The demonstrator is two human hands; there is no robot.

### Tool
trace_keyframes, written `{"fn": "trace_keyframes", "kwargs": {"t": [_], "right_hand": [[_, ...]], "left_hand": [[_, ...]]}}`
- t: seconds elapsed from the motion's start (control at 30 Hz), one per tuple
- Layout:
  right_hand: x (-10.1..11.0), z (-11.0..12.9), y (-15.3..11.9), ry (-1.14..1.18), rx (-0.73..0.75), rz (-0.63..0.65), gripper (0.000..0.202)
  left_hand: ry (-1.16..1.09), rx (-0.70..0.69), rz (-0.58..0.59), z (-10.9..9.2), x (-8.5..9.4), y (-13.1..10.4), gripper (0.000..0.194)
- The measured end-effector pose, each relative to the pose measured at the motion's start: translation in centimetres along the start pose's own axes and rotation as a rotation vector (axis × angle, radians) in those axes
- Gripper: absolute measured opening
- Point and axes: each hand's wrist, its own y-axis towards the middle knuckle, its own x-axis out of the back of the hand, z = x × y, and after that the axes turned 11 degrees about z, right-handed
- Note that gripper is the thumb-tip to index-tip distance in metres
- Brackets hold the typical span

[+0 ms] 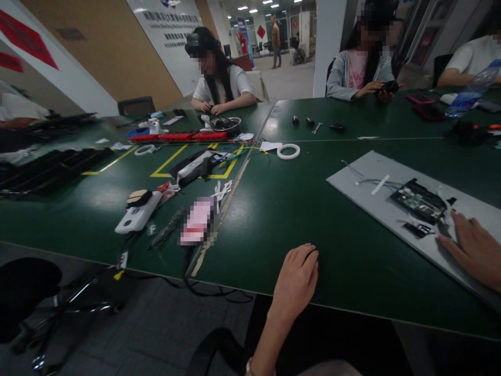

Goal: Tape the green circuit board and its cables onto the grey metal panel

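My left hand (296, 271) rests near the front edge of the green table, its fingers curled together and pointing down. A small dark patch shows by the fingertips, and whatever may lie under the fingers is hidden. To the right, my right hand (472, 248) lies over a light grey board (360, 175) with the fingers stretched out. Beside its fingertips, an opened black device with a bare green circuit board (420, 200) lies on that board. A small black-and-white part (418, 230) sits just below the device, and a white strip (380, 184) is to its left.
A white tape roll (288, 151), a small wrench (317, 128) and red power strips (178, 137) lie farther back. On the left are a pink phone (198, 222) and a white handheld device (139, 211). Co-workers sit across the table; a bottle (472, 91) stands far right.
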Motion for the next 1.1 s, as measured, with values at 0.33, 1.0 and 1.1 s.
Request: {"fn": "trace_keyframes", "kwargs": {"t": [0.33, 1.0, 1.1], "right_hand": [[2.4, 5.3, 1.9, 0.149, 0.276, 0.150, 0.078], [5.2, 13.7, 5.2, 0.226, 0.576, 0.191, 0.072], [5.3, 14.0, 5.4, 0.240, 0.592, 0.181, 0.071]], "left_hand": [[-0.011, 0.004, -0.117, -0.1, -0.1, -0.3, 0.032], [0.049, 0.099, -0.016, -0.3, -0.4, -0.1, 0.036], [0.062, 0.140, -0.009, -0.5, -0.3, 0.0, 0.038]]}}
